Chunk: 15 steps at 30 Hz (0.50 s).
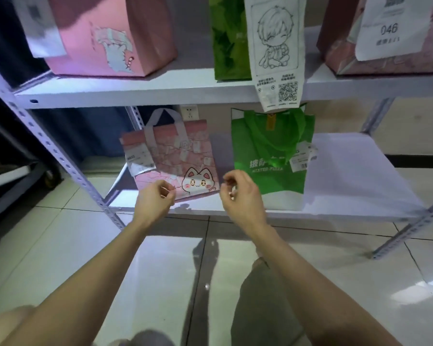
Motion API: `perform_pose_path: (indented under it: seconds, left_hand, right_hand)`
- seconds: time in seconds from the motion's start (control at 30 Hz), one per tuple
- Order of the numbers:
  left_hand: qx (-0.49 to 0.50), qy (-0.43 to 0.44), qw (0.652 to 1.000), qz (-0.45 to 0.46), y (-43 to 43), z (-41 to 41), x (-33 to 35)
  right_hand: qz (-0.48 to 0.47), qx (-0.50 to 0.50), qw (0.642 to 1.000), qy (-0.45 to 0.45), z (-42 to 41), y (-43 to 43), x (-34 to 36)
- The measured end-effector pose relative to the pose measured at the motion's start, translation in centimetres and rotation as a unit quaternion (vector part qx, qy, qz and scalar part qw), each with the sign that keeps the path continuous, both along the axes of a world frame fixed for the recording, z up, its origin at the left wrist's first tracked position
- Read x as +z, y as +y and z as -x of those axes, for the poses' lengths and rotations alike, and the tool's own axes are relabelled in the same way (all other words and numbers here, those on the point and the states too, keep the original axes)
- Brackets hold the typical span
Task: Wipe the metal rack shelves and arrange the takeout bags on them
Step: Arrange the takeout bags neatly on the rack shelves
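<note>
Metal rack (60, 156), lower shelf (360, 171): a pink cat-print takeout bag (175, 156) leans at the left, with a green pizza bag (268, 151) near it on the right and a narrow gap between them. Beyond the green bag, open shelf surface runs to the right edge. The left hand (155, 196) and right hand (240, 193) hover at the shelf's near edge, fingers loosely curled, holding nothing. The upper shelf (135, 93) carries three more bags.
</note>
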<state>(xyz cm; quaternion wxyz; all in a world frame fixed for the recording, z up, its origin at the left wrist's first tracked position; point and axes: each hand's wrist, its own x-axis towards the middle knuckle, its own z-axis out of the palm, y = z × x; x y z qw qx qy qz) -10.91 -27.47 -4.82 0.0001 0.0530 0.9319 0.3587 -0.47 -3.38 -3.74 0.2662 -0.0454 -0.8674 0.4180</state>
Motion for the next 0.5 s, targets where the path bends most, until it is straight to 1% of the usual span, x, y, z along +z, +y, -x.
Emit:
perform_pose_path:
  seconds: [0.07, 0.1, 0.13, 0.17, 0.2, 0.27, 0.3, 0.33, 0.4, 0.47, 0.5]
  left_hand:
    - [0.054, 0.015, 0.995, 0.078, -3.5, 1.4, 0.8]
    - [0.070, 0.008, 0.992, 0.109, -5.1, 2.2, 1.1]
    - [0.083, -0.008, 0.989, 0.120, -6.4, 3.0, 1.3]
    - [0.095, -0.036, 0.990, 0.101, -7.5, 3.8, 1.3]
    - [0.105, -0.075, 0.991, 0.047, -8.1, 4.4, 1.1]
    - [0.111, -0.148, 0.981, -0.058, -8.6, 5.0, 0.8]
    - [0.106, -0.162, 0.978, -0.073, -8.6, 5.1, 0.6]
    - [0.092, -0.163, 0.980, -0.065, -8.6, 5.3, 0.3]
    - [0.052, -0.156, 0.985, -0.041, -8.5, 5.5, -0.1]
    - [0.023, -0.160, 0.986, -0.040, -8.3, 5.6, -0.4]
    - [0.015, -0.159, 0.986, -0.040, -8.2, 5.7, -0.4]
  right_hand:
    - [-0.020, 0.049, 0.996, -0.074, 2.1, -2.7, 0.0]
    - [-0.031, 0.050, 0.993, -0.102, 3.2, -3.8, 0.0]
    - [-0.038, 0.036, 0.991, -0.121, 4.3, -4.7, -0.1]
    - [-0.039, 0.013, 0.990, -0.132, 5.4, -5.4, -0.1]
    - [-0.035, -0.016, 0.990, -0.137, 6.4, -5.9, -0.2]
    - [-0.050, -0.076, 0.985, -0.149, 8.1, -6.4, -0.7]
    - [-0.062, -0.097, 0.980, -0.163, 8.9, -6.5, -0.9]
    - [-0.063, -0.110, 0.975, -0.181, 9.5, -6.5, -1.2]
    - [-0.028, -0.121, 0.968, -0.216, 10.6, -6.2, -1.6]
    - [0.008, -0.133, 0.964, -0.231, 11.1, -6.0, -2.2]
    - [0.011, -0.138, 0.962, -0.235, 11.2, -6.0, -2.6]
